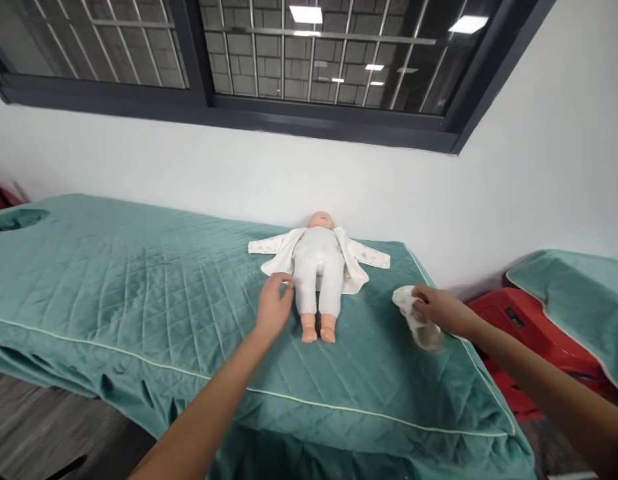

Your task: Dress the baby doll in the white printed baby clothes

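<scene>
Our right hand (431, 307) is clamped on the white cloth (419, 330) over the bed (153, 287), right of the doll (319, 257); whether our left hand (273, 305), near its leg, is closed, we cannot tell. We do well to pinch lightly, without stretching.

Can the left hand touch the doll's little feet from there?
Probably yes. The left hand is close beside the doll, and nothing seems to stand between it and the bare feet.
</scene>
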A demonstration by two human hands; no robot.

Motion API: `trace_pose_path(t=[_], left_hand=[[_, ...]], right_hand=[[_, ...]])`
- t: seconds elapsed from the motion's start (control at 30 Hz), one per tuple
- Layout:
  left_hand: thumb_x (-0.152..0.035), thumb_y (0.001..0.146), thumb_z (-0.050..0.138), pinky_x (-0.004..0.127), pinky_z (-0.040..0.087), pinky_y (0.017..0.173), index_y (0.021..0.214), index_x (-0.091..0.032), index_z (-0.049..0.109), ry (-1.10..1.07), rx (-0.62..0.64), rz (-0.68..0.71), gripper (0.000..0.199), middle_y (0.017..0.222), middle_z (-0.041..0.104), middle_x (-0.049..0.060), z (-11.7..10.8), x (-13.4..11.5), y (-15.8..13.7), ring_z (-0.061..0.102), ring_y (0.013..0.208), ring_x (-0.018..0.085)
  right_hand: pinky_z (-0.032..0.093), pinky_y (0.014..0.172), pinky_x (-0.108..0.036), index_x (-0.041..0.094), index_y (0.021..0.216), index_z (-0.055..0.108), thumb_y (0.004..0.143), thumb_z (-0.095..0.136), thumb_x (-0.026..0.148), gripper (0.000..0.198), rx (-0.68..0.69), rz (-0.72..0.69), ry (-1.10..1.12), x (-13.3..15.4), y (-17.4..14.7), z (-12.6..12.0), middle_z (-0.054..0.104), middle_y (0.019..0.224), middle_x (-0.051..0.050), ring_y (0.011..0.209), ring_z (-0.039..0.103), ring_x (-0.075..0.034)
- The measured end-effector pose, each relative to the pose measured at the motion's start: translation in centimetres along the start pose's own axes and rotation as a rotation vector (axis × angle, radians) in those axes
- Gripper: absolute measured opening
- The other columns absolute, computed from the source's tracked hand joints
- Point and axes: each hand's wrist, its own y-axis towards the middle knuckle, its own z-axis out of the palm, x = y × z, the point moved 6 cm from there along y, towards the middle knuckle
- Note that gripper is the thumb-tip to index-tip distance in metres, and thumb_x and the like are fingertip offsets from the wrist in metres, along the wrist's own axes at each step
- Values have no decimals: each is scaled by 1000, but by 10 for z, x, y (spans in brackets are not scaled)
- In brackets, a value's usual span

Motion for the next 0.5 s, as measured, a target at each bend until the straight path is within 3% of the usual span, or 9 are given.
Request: trace_pose_path(t=[0.1, 0.2, 0.27, 0.33, 0.4, 0.5], left_hand=[[-28, 92, 50, 43, 49, 104, 115, -23, 60, -94, 327, 203, 25, 121, 65, 7, 19, -74, -10, 61, 115, 22], [-38, 92, 57, 43, 48, 107, 135, -29, 51, -108, 496, 364, 44, 147, 49, 8, 18, -141, -18, 53, 130, 25], [-39, 89, 62, 46, 49, 107, 132, -30, 53, -35, 503, 425, 45, 148, 47, 7, 7, -168, -17, 51, 132, 28], [-34, 88, 63, 46, 48, 107, 118, -27, 60, 54, 459, 454, 32, 144, 50, 7, -8, -183, -11, 51, 131, 29], [-27, 87, 62, 44, 48, 105, 108, -24, 61, 103, 398, 438, 22, 133, 56, 7, -25, -189, -2, 55, 124, 27], [-23, 84, 63, 40, 52, 92, 112, -23, 59, 126, 408, 355, 28, 113, 66, 4, -44, -197, 13, 64, 104, 25]], right_hand=[[43, 47, -25, 22, 83, 66, 75, 63, 29, 12, 198, 79, 345, 54, 3, -2, 60, 58, 3, 49, 56, -14], [44, 45, -23, 21, 77, 62, 72, 69, 24, 9, 230, 159, 761, 116, 2, -16, 54, 54, 4, 45, 51, -11], [46, 46, -20, 18, 74, 61, 74, 69, 20, 8, 274, 160, 1006, 154, 1, -28, 58, 58, 1, 48, 52, -10], [47, 46, -17, 16, 74, 61, 76, 67, 16, 6, 302, 134, 1147, 183, 0, -43, 58, 59, 1, 47, 52, -7], [45, 45, -16, 15, 80, 65, 79, 66, 15, 2, 326, 96, 1183, 203, -1, -60, 59, 60, 1, 46, 50, -6], [45, 43, -17, 16, 94, 71, 81, 71, 20, 14, 372, -28, 1114, 227, -5, -88, 63, 65, 0, 48, 50, -7]])
